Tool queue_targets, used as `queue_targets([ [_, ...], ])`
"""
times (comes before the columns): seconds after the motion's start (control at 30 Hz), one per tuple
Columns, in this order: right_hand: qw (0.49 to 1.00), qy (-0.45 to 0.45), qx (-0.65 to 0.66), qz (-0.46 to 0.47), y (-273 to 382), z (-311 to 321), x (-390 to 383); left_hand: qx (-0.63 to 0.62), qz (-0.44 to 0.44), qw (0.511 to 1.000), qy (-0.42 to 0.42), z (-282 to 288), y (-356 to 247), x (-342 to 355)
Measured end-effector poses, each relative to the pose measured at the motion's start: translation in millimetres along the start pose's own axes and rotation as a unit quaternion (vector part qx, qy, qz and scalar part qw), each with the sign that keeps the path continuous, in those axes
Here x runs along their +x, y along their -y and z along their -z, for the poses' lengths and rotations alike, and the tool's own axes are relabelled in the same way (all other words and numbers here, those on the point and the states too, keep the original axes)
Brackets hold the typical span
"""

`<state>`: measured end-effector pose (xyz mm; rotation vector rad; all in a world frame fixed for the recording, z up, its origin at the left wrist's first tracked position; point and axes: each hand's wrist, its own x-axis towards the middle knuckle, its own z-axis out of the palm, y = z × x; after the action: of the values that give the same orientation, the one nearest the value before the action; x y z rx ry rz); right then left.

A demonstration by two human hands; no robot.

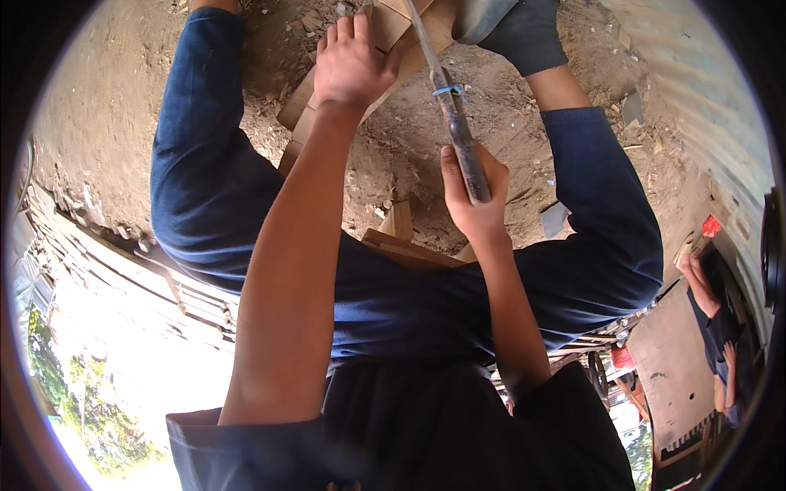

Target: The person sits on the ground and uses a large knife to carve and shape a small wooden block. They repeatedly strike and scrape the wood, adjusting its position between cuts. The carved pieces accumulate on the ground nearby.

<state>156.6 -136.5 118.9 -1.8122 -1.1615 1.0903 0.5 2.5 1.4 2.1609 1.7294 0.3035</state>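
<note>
Pale wooden planks [385, 37] lie on the sandy, rubble-strewn ground [98, 106] at the top of the view, between your knees in dark blue trousers [205, 188]. Your left hand [352, 65] rests on those planks with its fingers spread and pressed flat, gripping nothing. Just to the right, a long metal blade with a dark handle and a blue band [450, 106] runs from the planks down toward you; your right hand [475, 192] is closed tightly around the handle's lower end, thumb along the side. A foot in a dark sock [528, 33] stands on the planks' right end. Far right, beside the corrugated metal wall [704, 98], another person [720, 327] sits well apart from you.
</note>
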Motion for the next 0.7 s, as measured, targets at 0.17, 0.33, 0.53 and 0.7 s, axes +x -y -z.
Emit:
queue_targets([
  [0.17,0.999,0.029,-0.017,0.006,12.8,-11.7,54.3,0.041,-0.029,0.998,-0.047,-13.8,6.7,1.4],
  [0.33,0.999,0.007,0.032,-0.019,3.9,-1.5,17.4,0.001,-0.003,1.000,0.002,0.0,4.9,1.2],
  [0.53,1.000,-0.006,0.011,0.009,22.1,-15.6,35.0,0.015,-0.005,1.000,0.017,1.6,2.8,-0.1],
  [0.7,1.000,0.009,0.018,-0.016,27.8,-16.4,37.4,0.042,-0.004,0.999,0.014,-7.4,15.1,-5.7],
])
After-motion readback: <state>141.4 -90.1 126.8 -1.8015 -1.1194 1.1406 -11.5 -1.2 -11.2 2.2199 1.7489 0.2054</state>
